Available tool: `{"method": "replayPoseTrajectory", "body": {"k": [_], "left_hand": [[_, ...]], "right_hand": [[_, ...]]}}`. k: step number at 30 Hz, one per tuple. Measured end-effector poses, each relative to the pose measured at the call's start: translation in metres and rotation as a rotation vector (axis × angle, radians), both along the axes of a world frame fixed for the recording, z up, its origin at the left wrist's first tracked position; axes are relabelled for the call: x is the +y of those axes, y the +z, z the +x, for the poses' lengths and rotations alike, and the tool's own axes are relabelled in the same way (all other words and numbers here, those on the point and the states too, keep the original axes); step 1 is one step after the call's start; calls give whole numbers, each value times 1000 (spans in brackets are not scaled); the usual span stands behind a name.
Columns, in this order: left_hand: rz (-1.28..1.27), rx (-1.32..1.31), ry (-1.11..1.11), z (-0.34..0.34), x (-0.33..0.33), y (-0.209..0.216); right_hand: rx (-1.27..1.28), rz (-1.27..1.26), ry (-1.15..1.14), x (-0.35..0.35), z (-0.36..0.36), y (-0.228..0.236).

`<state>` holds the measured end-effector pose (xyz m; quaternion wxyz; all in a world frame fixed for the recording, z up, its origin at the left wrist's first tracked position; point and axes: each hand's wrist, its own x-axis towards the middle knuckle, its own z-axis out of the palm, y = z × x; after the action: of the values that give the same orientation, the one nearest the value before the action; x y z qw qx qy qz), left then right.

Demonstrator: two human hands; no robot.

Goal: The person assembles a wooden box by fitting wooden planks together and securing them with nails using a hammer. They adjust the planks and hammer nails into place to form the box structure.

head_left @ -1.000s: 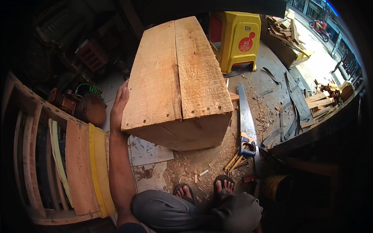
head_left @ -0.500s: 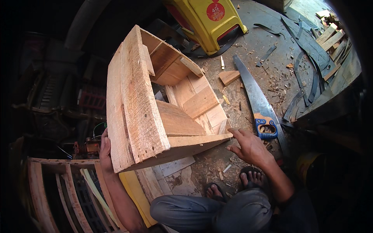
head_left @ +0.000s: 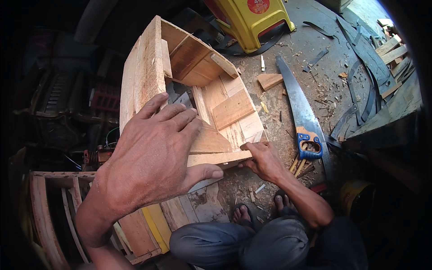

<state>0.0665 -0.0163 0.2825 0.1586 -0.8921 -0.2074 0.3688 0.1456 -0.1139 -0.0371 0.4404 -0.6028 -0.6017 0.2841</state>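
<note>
A rough wooden box (head_left: 143, 67) made of nailed planks stands tilted in front of me, its open side facing up and to the right. My left hand (head_left: 150, 155) is held over the near left part of the box with fingers stretched out, hiding that corner. Whether its palm touches the wood I cannot tell. At the near right corner, my right hand (head_left: 266, 163) grips the edge board with fingers and thumb. Short wooden blocks (head_left: 234, 109) are fixed on the inner walls of the box.
Right of the box a handsaw (head_left: 299, 96) with a blue and wooden handle lies on the floor beside a wood offcut (head_left: 270, 81). A yellow plastic stool (head_left: 252, 27) stands beyond. Dark strips (head_left: 353, 90) and scrap wood (head_left: 390, 47) lie far right. A slatted wooden frame (head_left: 42, 211) sits near left.
My left hand has left the box's left side and come up over its near corner, fingers spread. My right hand has closed on the edge board. The view has shifted slightly.
</note>
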Motion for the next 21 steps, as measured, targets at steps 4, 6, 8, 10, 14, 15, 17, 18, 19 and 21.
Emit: {"method": "replayPoseTrajectory", "body": {"k": [4, 6, 8, 10, 14, 15, 17, 18, 19, 21], "left_hand": [[84, 109, 25, -49, 14, 21], [245, 167, 54, -75, 21, 19], [170, 254, 223, -92, 42, 21], [106, 214, 367, -123, 48, 23], [-16, -114, 497, -192, 39, -7], [-37, -168, 553, -205, 26, -25], [-82, -288, 635, -214, -2, -59], [-112, -359, 667, -213, -14, -81], [-135, -425, 699, -211, -28, -99], [-137, -598, 683, -213, -51, -141]], "right_hand": [[-252, 41, 95, 18, -14, 22], [-337, 75, 130, 34, -25, 34], [-375, 47, 164, 48, -30, 55], [-372, 1, 183, 57, -34, 75], [-428, 82, 185, 70, -12, 88], [-461, 56, 224, 72, -9, 94], [-541, 99, 233, 64, 2, 100], [-601, 21, 255, 60, 8, 103], [-629, 128, 185, 54, 11, 89], [-613, 197, 79, 34, 13, 78]]}}
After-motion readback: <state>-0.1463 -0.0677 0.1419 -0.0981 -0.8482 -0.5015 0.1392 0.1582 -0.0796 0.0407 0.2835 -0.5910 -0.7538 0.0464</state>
